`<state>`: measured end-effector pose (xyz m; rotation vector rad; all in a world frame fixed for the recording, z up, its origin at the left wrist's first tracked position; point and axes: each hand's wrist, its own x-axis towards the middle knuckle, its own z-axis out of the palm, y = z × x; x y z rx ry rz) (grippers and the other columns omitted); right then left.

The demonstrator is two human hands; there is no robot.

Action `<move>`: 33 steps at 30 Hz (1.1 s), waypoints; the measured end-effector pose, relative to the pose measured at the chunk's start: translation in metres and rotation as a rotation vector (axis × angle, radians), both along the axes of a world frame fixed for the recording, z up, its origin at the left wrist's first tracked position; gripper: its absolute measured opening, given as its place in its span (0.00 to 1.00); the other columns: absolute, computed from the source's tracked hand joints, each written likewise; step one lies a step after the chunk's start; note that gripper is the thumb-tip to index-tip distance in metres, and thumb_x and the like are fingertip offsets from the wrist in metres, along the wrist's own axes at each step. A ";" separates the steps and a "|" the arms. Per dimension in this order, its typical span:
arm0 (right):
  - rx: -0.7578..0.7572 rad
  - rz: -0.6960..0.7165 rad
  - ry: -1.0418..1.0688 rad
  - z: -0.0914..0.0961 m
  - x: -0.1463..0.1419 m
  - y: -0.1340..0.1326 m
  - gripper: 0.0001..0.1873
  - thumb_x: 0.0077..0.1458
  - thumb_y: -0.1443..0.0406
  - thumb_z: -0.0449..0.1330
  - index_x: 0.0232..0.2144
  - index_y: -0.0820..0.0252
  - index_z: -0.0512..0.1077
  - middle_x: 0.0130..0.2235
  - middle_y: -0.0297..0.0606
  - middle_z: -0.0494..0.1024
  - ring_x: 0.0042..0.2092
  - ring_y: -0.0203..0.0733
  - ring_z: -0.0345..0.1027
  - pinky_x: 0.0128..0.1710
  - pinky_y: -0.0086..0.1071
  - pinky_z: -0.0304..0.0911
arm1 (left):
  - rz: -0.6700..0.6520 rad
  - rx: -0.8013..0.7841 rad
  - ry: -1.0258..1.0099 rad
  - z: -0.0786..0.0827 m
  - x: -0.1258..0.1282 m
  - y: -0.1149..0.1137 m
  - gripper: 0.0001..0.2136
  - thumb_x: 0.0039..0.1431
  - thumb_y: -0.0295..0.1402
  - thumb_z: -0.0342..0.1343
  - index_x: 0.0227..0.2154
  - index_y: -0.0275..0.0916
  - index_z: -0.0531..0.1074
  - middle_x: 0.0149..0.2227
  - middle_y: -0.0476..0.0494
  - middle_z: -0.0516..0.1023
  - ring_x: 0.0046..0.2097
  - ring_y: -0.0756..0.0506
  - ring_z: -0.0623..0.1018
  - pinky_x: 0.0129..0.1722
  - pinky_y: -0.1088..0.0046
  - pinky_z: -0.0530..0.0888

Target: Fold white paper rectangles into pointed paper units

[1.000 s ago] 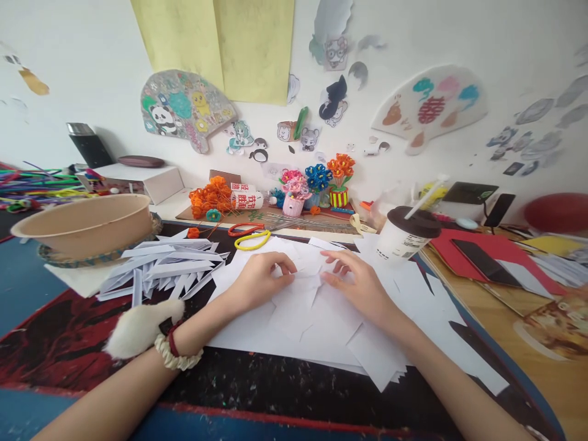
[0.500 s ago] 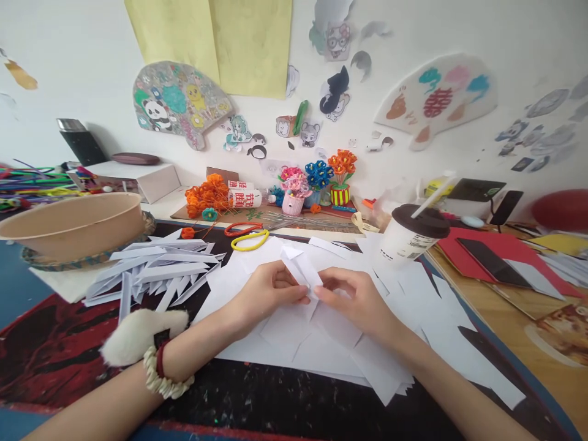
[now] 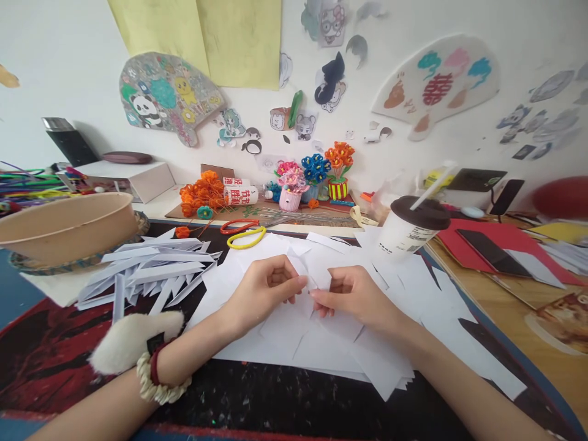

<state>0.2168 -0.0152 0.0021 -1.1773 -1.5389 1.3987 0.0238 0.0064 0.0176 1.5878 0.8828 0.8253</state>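
Note:
Between both hands is a small folded piece of white paper, part of it opened out toward the right. My left hand pinches its left side with thumb and fingers. My right hand pinches its lower right edge, thumb at the front. Fingers cover some of the folds. Loose white paper sheets lie spread under the hands. To the left is a heap of folded paper strips. A cream scrunchie and a dark red band circle my left wrist.
Scissors with red and yellow handles lie behind the sheets. A lidded cup with a straw stands at back right. On the left are a tan basin and a fluffy white object. Craft flowers line the back.
The folded paper has turned and its right part has opened out. My right hand has moved slightly away from the left. The view has shifted a little.

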 end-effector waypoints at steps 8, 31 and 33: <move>-0.034 0.067 0.038 -0.001 0.008 0.002 0.14 0.47 0.58 0.68 0.20 0.61 0.73 0.20 0.33 0.75 0.22 0.34 0.68 0.23 0.29 0.65 | 0.105 0.076 0.021 0.005 -0.005 0.002 0.13 0.58 0.36 0.57 0.21 0.36 0.68 0.22 0.52 0.71 0.24 0.53 0.69 0.26 0.78 0.65; 0.045 -0.025 -0.216 0.010 0.021 0.005 0.14 0.44 0.56 0.68 0.22 0.60 0.73 0.26 0.33 0.74 0.28 0.35 0.65 0.28 0.30 0.60 | -0.014 0.127 0.324 0.000 -0.018 0.016 0.09 0.56 0.36 0.57 0.27 0.35 0.73 0.24 0.50 0.72 0.27 0.51 0.69 0.27 0.76 0.65; 0.049 -0.041 -0.235 0.008 0.023 0.006 0.13 0.45 0.56 0.68 0.27 0.60 0.76 0.29 0.35 0.76 0.31 0.38 0.67 0.30 0.31 0.62 | 0.008 0.136 0.346 -0.004 -0.016 0.016 0.08 0.56 0.36 0.57 0.27 0.35 0.73 0.24 0.50 0.72 0.27 0.51 0.69 0.26 0.76 0.65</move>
